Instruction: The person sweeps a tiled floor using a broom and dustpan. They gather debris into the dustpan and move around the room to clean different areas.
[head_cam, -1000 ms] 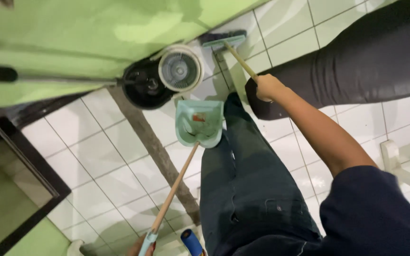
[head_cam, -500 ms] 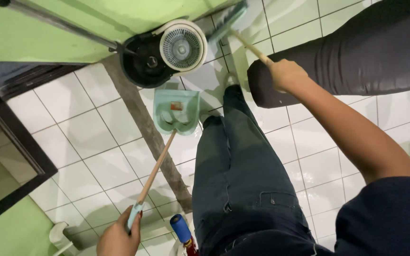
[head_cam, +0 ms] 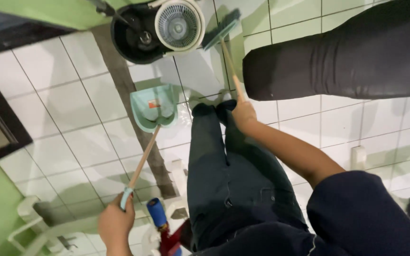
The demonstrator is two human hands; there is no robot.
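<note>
My left hand point(head_cam: 116, 222) grips the end of a long wooden handle whose pale green dustpan point(head_cam: 155, 106) rests on the white tiled floor in front of my legs point(head_cam: 224, 175). My right hand point(head_cam: 244, 114) is closed around the wooden stick of a broom, and its green brush head point(head_cam: 221, 29) sits on the tiles further ahead, next to a mop bucket. My right arm stretches forward over my dark trousers.
A black mop bucket point(head_cam: 136, 35) with a white spinner basket point(head_cam: 180, 24) stands by the green wall point(head_cam: 39, 12). A big dark bag point(head_cam: 352, 57) lies at the right. A blue-handled tool point(head_cam: 156, 213) and white plastic furniture point(head_cam: 39, 223) are near my feet.
The view has shifted, and the dustpan and bucket now appear lower and nearer. My left hand on the dustpan handle has come into view. Both hands keep their grips.
</note>
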